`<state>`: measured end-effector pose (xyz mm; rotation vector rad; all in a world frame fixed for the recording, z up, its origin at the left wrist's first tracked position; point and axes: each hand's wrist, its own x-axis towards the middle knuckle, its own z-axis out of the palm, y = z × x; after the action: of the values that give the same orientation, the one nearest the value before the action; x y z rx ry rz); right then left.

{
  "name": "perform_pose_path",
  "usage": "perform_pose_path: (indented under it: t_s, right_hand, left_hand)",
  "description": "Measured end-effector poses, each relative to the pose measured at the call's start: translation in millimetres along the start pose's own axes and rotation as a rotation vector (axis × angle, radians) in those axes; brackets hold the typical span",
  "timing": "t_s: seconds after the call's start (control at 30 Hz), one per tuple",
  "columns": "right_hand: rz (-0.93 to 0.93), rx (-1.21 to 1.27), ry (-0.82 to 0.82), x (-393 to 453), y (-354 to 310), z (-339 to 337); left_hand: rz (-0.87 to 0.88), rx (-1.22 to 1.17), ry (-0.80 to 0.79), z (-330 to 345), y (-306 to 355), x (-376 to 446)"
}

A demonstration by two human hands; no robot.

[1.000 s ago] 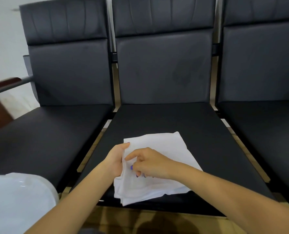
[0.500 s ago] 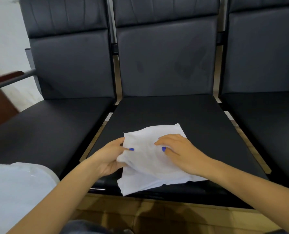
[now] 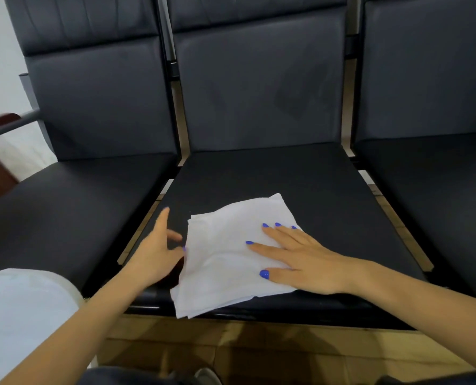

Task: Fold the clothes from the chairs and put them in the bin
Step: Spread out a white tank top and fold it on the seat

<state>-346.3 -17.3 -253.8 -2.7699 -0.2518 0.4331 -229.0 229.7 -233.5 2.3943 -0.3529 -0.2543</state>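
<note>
The white garment (image 3: 231,254) lies folded into a small stack on the front of the middle chair seat (image 3: 272,173). The right hand (image 3: 292,257) rests flat on the garment's right half, fingers spread, pressing it smooth. The left hand (image 3: 159,245) is just beside the garment's left edge, fingers loosely spread, holding nothing. The fold looks finished; next the stack needs gripping from both sides and carrying to the white bin (image 3: 23,315), left of the garment
</note>
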Motion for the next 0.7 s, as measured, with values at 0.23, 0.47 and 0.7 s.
perform_pose_path:
  t_s: [0.23,0.47,0.7]
  right_hand:
    - [0.062,-0.039,-0.094,0.1,-4.7,-0.4]
    - [0.07,-0.035,-0.101,1.3,-8.2,0.8]
    - [0.087,0.225,-0.006,0.9,-8.9,-2.8]
  left_hand:
    - [0.389,0.51,0.036,40.1,30.0,-0.2]
    - [0.286,0.441,-0.228,70.8,36.7,28.4]
    - [0.214,0.492,0.028,47.1,6.1,55.2]
